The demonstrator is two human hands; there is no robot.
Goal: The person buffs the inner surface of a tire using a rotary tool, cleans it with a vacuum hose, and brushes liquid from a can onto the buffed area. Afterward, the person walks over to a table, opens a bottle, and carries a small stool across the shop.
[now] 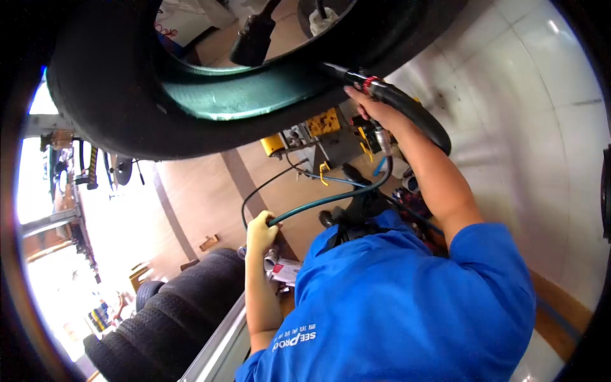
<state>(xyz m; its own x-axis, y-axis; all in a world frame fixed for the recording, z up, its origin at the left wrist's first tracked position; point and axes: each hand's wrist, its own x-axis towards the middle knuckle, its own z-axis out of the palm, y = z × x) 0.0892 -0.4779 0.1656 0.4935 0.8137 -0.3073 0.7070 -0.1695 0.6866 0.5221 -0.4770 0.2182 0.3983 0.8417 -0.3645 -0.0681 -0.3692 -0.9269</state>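
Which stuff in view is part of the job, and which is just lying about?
Part of the job, it seems:
large tyre
hand tool, in the right hand
hose, in the left hand

Apparently just lying about:
row of tyres, lower left
wooden block
red-and-white item, below centre

the person wears a shirt (414,299) of strong, even blue, with loose folds over the belly. its sleeves (490,254) are short and of the same blue, so both forearms are bare. on the left breast stand white letters (296,339), which seem to begin with "see"; the smaller line beside them is too tiny for reading. lower down, the trousers (369,205) and shoes (326,218) look dark, almost black.
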